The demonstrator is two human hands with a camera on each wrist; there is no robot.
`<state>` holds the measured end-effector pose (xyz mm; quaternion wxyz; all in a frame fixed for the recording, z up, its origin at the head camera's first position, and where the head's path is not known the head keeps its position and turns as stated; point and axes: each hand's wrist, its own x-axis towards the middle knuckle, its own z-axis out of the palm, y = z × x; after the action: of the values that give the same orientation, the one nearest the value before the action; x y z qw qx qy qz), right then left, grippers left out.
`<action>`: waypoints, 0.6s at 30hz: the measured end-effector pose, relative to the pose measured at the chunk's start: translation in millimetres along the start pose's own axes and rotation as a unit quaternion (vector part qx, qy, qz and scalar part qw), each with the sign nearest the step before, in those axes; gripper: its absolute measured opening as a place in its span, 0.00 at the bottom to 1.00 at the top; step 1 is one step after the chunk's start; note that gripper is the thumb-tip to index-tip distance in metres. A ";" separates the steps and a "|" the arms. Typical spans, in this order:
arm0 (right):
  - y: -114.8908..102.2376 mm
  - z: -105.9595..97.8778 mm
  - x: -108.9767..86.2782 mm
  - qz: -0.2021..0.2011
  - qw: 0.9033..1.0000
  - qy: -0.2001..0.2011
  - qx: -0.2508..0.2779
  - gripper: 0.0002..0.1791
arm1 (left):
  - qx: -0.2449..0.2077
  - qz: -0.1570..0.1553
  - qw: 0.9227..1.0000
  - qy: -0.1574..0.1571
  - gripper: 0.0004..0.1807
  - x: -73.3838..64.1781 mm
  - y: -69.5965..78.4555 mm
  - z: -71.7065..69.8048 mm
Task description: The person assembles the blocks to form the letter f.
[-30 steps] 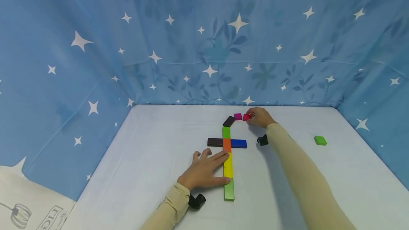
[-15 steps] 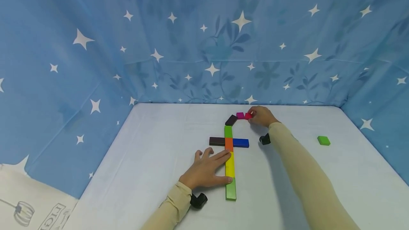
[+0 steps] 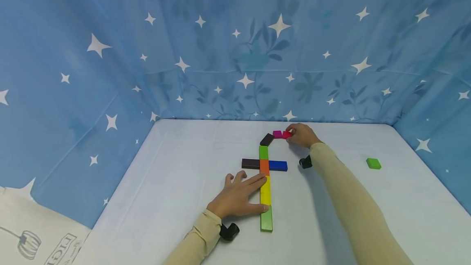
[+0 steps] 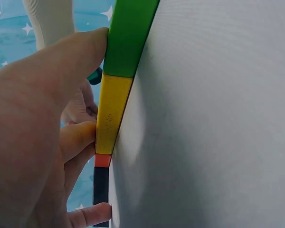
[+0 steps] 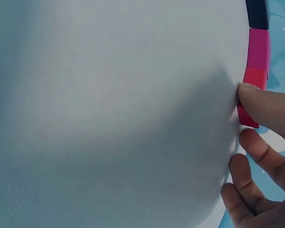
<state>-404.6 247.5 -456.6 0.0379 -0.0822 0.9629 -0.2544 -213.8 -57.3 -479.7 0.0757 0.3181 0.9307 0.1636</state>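
Observation:
At the far end of the table, my right hand [image 3: 301, 135] pinches a red block [image 5: 254, 76], which touches a magenta block [image 5: 259, 50]. A tilted dark block [image 3: 267, 139] links these to an upright line: a short green block [image 3: 263, 152], an orange block [image 3: 264, 167], a yellow block [image 3: 265, 191] and a longer green block [image 3: 266, 220]. Crossing at the orange block are a dark brown block [image 3: 250, 164] on the left and a blue block [image 3: 278, 165] on the right. My left hand [image 3: 235, 197] rests spread, fingertips and thumb touching the line's left side.
A loose green block [image 3: 373, 163] lies at the right of the white table [image 3: 176, 175]. Blue star-patterned curtains [image 3: 220, 52] stand behind and beside it. A cream cloth [image 3: 40, 232] with printed drawings hangs at the lower left.
My right hand has moved the red block left against the magenta block, closing the gap between them. The left hand has stayed in place; the view has shifted slightly.

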 end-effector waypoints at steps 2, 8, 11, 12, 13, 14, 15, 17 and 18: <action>2.3 0.2 -0.9 -0.007 1.000 0.002 0.000 0.26 | -0.003 0.002 1.000 0.001 0.47 -0.1 0.6 -0.3; 11.6 2.4 -4.4 -0.009 0.999 0.000 0.050 0.38 | 0.000 0.008 1.000 0.008 0.47 -1.2 0.6 1.6; 15.6 1.8 -7.6 -0.009 0.996 -0.001 0.093 0.45 | 0.004 0.008 1.000 0.005 0.47 -0.5 0.2 2.5; 15.8 0.9 -9.0 -0.010 0.995 0.000 0.102 0.47 | 0.005 0.007 1.000 0.006 0.47 -0.2 0.1 2.5; 15.5 0.2 -10.4 -0.010 0.994 0.001 0.108 0.48 | 0.007 0.006 1.000 0.005 0.47 0.1 -0.1 2.5; 14.4 -1.1 -12.1 -0.012 0.994 0.004 0.109 0.49 | 0.007 0.004 1.000 0.004 0.48 0.5 -0.2 2.5; 12.9 -3.0 -14.1 -0.011 0.994 0.007 0.109 0.50 | 0.007 0.002 1.000 0.003 0.48 0.8 -0.4 2.5; 9.7 -7.4 -19.0 -0.010 0.995 0.011 0.096 0.50 | 0.006 0.001 1.000 0.001 0.48 1.0 -0.7 2.6; 8.5 -10.1 -22.0 -0.006 0.996 0.011 0.090 0.50 | 0.006 0.001 1.000 0.001 0.48 1.0 -0.8 2.5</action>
<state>-385.4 263.6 -451.3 0.0327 -0.0811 0.9359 -0.3412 -214.5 -56.6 -482.4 0.0722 0.3195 0.9315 0.1582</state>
